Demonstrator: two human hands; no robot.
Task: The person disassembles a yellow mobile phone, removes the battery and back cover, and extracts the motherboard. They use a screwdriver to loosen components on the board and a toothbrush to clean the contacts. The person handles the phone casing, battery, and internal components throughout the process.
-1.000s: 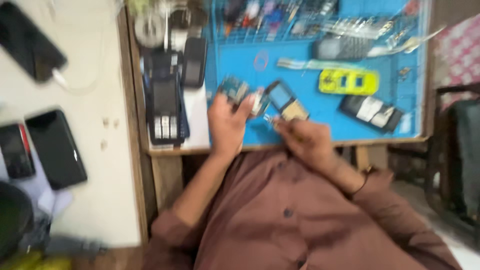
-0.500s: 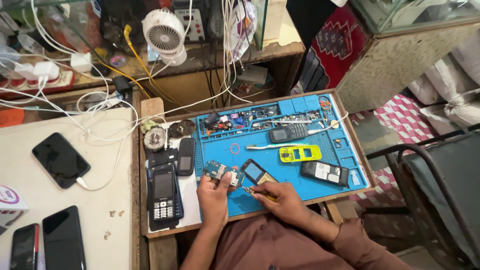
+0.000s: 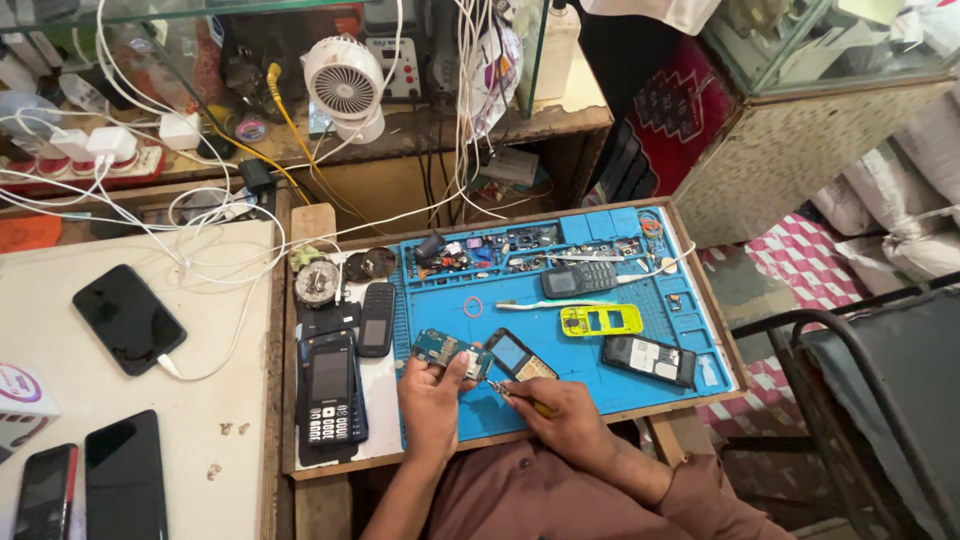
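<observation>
My left hand (image 3: 432, 398) pinches a small green-blue circuit board (image 3: 447, 351) just above the blue work mat (image 3: 520, 300). My right hand (image 3: 562, 415) grips a thin tool with a yellow handle (image 3: 520, 397), its metal tip pointing at the board's right end. An opened phone body with a blue screen (image 3: 520, 355) lies on the mat right behind the tool tip, between the two hands.
On the mat lie a yellow phone frame (image 3: 600, 320), a dark phone back (image 3: 648, 359), a grey keypad phone (image 3: 578, 279) and small parts. Black keypad phones (image 3: 330, 388) sit at the left. Smartphones (image 3: 127, 318) and cables cover the white table. A white fan (image 3: 343, 85) stands behind.
The view has pulled back and steadied, showing the whole bench. My hands stay together at the mat's front edge with the board and tool.
</observation>
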